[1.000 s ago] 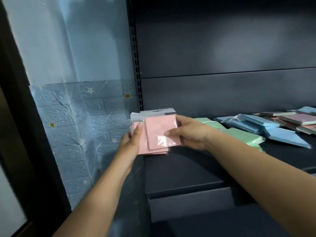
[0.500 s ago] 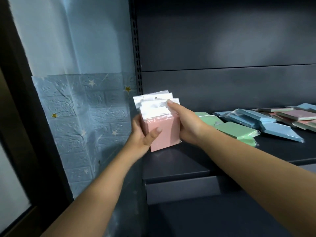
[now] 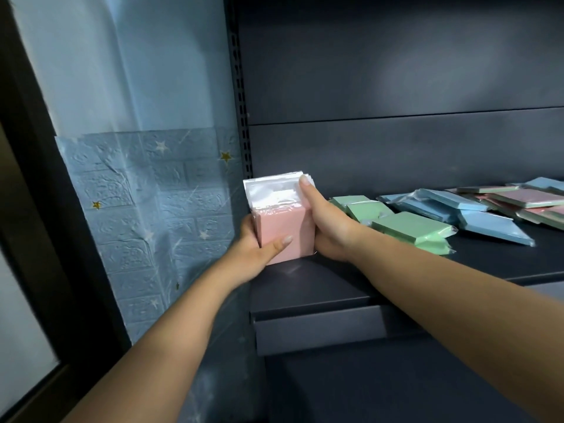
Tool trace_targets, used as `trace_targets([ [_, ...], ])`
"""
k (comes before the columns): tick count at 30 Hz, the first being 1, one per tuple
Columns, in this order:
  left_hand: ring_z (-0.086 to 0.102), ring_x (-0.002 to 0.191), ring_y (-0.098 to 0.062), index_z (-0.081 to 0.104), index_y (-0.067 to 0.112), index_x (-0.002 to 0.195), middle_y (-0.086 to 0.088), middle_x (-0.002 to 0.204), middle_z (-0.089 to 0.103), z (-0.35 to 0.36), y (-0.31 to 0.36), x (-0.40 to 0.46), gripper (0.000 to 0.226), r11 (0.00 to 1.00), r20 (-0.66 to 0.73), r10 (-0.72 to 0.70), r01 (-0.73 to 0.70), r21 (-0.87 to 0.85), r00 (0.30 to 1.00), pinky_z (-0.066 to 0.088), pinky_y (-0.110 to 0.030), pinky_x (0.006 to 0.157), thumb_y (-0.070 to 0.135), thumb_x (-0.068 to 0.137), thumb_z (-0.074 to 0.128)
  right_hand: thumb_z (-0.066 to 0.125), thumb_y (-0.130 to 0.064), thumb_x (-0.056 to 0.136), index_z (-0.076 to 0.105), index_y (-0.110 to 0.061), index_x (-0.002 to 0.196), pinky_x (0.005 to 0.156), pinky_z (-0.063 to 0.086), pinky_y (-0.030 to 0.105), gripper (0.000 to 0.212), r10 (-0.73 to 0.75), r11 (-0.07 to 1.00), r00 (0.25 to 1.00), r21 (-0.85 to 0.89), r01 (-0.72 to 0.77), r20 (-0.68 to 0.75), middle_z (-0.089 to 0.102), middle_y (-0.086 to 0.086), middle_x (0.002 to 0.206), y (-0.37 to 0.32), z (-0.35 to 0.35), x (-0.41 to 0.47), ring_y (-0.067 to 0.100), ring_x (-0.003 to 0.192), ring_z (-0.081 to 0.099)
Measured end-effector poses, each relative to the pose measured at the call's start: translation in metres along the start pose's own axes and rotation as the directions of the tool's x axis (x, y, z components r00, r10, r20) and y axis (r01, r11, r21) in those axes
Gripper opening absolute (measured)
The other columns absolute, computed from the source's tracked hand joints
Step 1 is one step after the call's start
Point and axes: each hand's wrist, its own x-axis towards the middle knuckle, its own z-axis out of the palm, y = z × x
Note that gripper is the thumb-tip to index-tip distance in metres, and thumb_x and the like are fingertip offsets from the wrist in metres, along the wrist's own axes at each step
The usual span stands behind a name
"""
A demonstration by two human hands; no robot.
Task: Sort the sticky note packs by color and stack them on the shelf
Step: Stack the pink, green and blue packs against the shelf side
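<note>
From the head camera, both hands are closed around a bundle of pink packs [image 3: 285, 232] held upright at the far left end of the dark shelf [image 3: 320, 288], right next to the slotted metal upright. The left hand [image 3: 253, 254] cups the bundle from its left side and underneath, with the thumb lying flat across the pink front. The right hand [image 3: 328, 224] clasps the right side, its forefinger stretched up onto the top corner of the wrappers. The bundle looks like several square packs pressed face to face, each in clear glossy film. The lower part shows plain pale pink, and above it the see-through flaps stand up together in a whitish, shiny layer with a paler strip across them. The bottom edge sits at the shelf surface, though I cannot tell whether it is truly resting there or just held against it.

Just to the right of the right hand lie the green packs [image 3: 410, 225], flat and overlapping one another. Beyond them are the blue packs [image 3: 485, 216], tilted and loosely heaped, their film catching the light. Farthest right, at the edge of view, is a mixed heap [image 3: 532, 203] of pink and greenish packs lying flat.

Left of the shelving is a wall with a blue brick-patterned panel [image 3: 146, 215] dotted with small stars.
</note>
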Motion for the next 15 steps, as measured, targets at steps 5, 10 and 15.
trace_targets([
  [5, 0.045, 0.114, -0.012, 0.020, 0.017, 0.137, 0.004, 0.121, 0.045, 0.002, -0.002, 0.000, 0.083, 0.999, -0.038, -0.034, 0.033, -0.040, 0.999, 0.036, -0.026, 0.099, 0.028, 0.076, 0.075, 0.028, -0.064, 0.090, 0.057, -0.015, 0.125, 0.093, 0.048, 0.034, 0.067, 0.009, 1.000, 0.998, 0.007, -0.009, 0.061, 0.063, 0.011, 0.124, 0.003, -0.002, 0.006, 0.024, 0.108, 0.060],
  [10, 0.057, 0.093, -0.008, 0.047, 0.012, 0.117, 0.004, 0.103, 0.061, -0.005, -0.008, 0.005, 0.045, 0.976, -0.198, -0.016, -0.028, -0.215, 0.980, 0.044, -0.017, 0.080, 0.009, 0.079, 0.071, 0.035, -0.066, 0.088, 0.056, -0.002, 0.117, 0.094, 0.045, 0.032, 0.073, 0.070, 0.997, 0.997, 0.023, -0.069, -0.013, 0.061, 0.012, 0.112, -0.004, -0.016, 0.030, 0.024, 0.107, 0.058],
  [15, 0.066, 0.060, -0.003, 0.061, 0.014, 0.089, 0.007, 0.066, 0.072, -0.029, -0.024, 0.007, 0.009, 0.717, -0.200, -0.271, 0.059, -0.694, 0.942, 0.054, -0.016, 0.058, 0.008, 0.088, 0.054, 0.059, -0.035, 0.087, 0.056, -0.010, 0.084, 0.069, 0.038, 0.029, 0.025, 0.009, 0.839, 0.928, -0.501, -0.210, -0.373, 0.053, 0.011, 0.082, -0.005, -0.033, 0.071, 0.024, 0.068, 0.051],
])
